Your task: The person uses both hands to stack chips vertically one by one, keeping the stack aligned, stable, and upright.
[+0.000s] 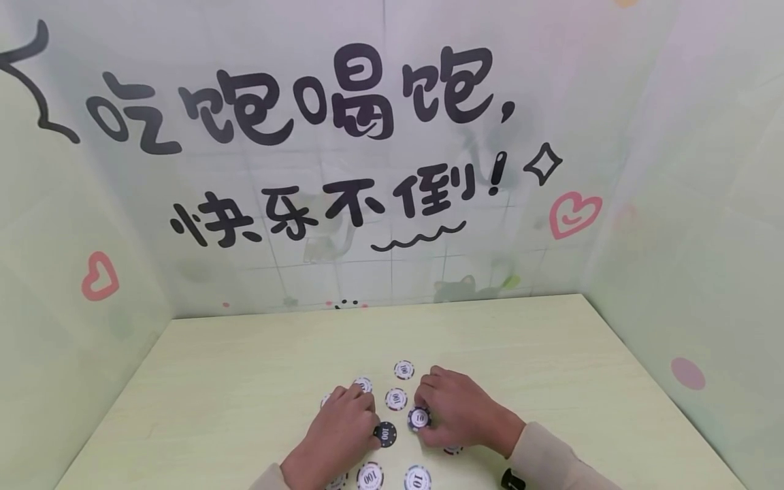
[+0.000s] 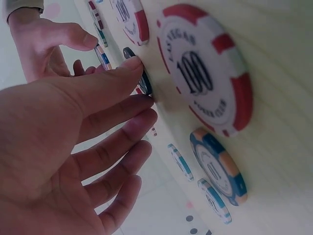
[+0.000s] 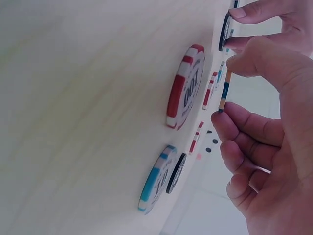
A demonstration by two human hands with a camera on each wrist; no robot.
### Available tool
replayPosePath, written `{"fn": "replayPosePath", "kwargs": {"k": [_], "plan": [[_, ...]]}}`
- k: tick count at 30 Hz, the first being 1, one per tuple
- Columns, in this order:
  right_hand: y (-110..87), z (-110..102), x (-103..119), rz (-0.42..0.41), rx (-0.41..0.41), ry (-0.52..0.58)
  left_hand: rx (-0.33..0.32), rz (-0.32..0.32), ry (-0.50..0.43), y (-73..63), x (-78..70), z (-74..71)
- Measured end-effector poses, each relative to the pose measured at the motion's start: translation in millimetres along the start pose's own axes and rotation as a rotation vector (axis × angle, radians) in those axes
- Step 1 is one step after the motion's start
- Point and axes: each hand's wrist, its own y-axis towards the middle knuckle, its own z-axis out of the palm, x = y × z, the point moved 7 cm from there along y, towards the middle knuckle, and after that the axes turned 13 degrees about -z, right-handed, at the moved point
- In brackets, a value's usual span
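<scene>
Before me a printed wall (image 1: 527,252) rises with big dark lettering (image 1: 352,184), and below it a pale wooden table (image 1: 233,381) stretches out. A person's light sleeves reach in, the right sleeve (image 1: 551,456) showing more than the left sleeve (image 1: 269,478).

The right hand (image 1: 456,406) pinches a blue-and-orange 10 chip (image 1: 419,418) between thumb and forefinger, the other fingers curling inward; from its wrist, the chip appears raised off the wood. The left hand (image 1: 339,429) grips a black 100 chip (image 1: 386,434) by thumb and forefinger, its remaining fingers loosely bent. Whether that chip touches the table, I cannot tell.

Other chips lie flat and apart: a far 100 chip (image 1: 403,369), a middle 100 chip (image 1: 395,399) between the hands, and, at the near edge, a red-edged 100 chip (image 1: 370,476) beside a pale-blue 10 chip (image 1: 417,478). More peep out beside the hands, partly covered.

By my reckoning, the handling is at an early stage: two chips are in the fingers, most remain scattered singly, and I see no pile.
</scene>
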Motion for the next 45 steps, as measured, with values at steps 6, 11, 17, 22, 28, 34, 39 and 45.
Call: {"fn": "replayPosePath", "kwargs": {"k": [6,11,17,22,28,34,39,45], "plan": [[4.3,-0.1,4.1,-0.008,0.009,-0.001,-0.021,0.009,0.000,-1.7,0.3,-1.0],[7.3,1.0,7.3,-0.024,0.010,-0.017,-0.038,0.017,0.001,-3.4,1.7,-0.8],[11.2,3.5,11.1,-0.044,0.016,-0.037,-0.034,0.018,-0.012,-4.6,3.1,-0.2],[15.4,5.0,13.6,-0.056,0.022,-0.033,-0.035,0.014,-0.025,-5.5,3.8,-0.4],[18.9,5.1,16.8,-0.061,0.026,-0.032,-0.038,0.006,-0.038,-7.1,4.2,-0.3],[23.2,6.2,21.1,-0.084,0.028,-0.056,-0.020,0.005,-0.034,-7.3,4.8,0.6],[26.9,7.6,25.3,-0.106,0.026,-0.057,-0.016,0.003,-0.040,-7.2,4.6,0.3],[31.2,12.4,25.2,-0.109,0.033,-0.040,-0.032,0.002,-0.036,-7.7,4.2,-0.3]]}}
